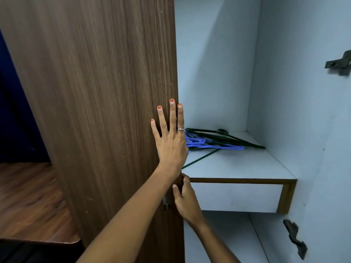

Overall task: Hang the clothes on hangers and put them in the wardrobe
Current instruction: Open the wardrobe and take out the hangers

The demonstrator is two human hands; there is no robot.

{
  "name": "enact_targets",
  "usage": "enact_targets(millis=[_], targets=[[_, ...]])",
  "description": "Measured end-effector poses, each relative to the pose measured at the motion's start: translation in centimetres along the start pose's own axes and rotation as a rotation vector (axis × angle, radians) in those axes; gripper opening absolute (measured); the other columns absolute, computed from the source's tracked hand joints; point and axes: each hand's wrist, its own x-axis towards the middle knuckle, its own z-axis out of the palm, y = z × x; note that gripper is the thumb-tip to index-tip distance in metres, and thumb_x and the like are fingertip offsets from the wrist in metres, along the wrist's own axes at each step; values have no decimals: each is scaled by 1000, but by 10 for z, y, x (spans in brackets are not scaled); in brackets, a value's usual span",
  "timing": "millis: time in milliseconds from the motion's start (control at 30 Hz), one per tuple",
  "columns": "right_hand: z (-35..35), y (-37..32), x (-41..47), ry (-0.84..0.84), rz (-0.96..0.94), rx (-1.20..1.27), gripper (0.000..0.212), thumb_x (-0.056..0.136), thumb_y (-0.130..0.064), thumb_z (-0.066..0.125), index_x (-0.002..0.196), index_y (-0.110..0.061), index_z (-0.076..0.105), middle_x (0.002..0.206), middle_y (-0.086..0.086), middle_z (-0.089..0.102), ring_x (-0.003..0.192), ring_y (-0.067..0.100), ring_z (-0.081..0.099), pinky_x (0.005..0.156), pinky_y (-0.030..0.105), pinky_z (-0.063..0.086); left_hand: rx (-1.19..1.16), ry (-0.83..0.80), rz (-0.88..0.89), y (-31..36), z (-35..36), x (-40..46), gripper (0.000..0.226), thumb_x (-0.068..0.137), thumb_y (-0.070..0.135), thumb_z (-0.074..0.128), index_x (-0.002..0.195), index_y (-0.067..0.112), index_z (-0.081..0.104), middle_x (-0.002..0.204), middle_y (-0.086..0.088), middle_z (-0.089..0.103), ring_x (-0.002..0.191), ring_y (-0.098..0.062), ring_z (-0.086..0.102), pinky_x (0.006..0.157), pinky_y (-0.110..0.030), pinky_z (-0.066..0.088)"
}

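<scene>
Hangers point(218, 141), a loose heap of blue and dark green ones, lie on the white shelf point(247, 164) inside the wardrobe, toward its back left corner, with one green arm reaching to the front edge. No clothes show anywhere in view, and none of the hangers is loaded or hung, so the task looks barely begun: the garments have yet to be fetched, put on hangers and hung inside. The wardrobe door point(95, 111), brown wood grain, stands partly across the opening on the left. The left hand point(171, 141) lies flat on the door's outer face near its free edge, fingers straight and spread, holding nothing. The right hand point(185, 198) sits lower, its fingers and thumb curled round the door's edge just above a small metal fitting. Two dark hinges point(340, 63) are fixed to the right inner wall.
</scene>
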Motion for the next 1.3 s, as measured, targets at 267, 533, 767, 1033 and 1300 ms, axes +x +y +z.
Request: enact_targets(millis=[267, 533, 767, 1033, 1300], targets=[[-6, -28, -65, -74, -32, -69, 59, 98, -20, 51, 150, -16, 22, 140, -7, 43, 135, 15, 40, 105, 20, 32, -35, -26, -17, 1, -60, -30, 108, 67, 2, 58, 152, 11, -6, 160, -8, -9, 147, -35, -7, 116, -51, 11], [15, -53, -158, -133, -133, -40, 59, 93, -26, 57, 145, -16, 30, 140, -2, 44, 129, 15, 42, 101, 22, 34, -19, -41, -50, -30, -156, -86, 110, 68, 11, 62, 151, 13, -10, 160, -7, -9, 148, -23, -9, 118, -43, 3], [56, -84, -227, -180, -219, 6, 61, 85, -30, 62, 138, -17, 35, 130, -2, 44, 121, 15, 42, 102, 33, 40, 123, -47, -99, -73, -232, -127, 105, 74, 25, 64, 152, 17, -6, 161, -10, -8, 147, -18, -13, 117, -45, 2], [130, -117, -298, -338, -293, -44, 84, 86, -39, 57, 151, -17, 10, 146, 0, 26, 136, 19, 27, 117, 35, 19, 134, -82, -194, -145, -301, -178, 97, 82, 23, 60, 152, 26, -7, 161, -5, -9, 146, -13, -12, 118, -39, 0], [226, -168, -335, -500, -289, -67, 89, 91, -41, 54, 152, -24, -10, 160, 0, 0, 148, 25, 7, 119, 37, 17, -108, -124, -266, -245, -349, -198, 101, 88, 6, 60, 148, 28, -18, 160, 4, -15, 136, 10, -4, 97, -7, 31]])
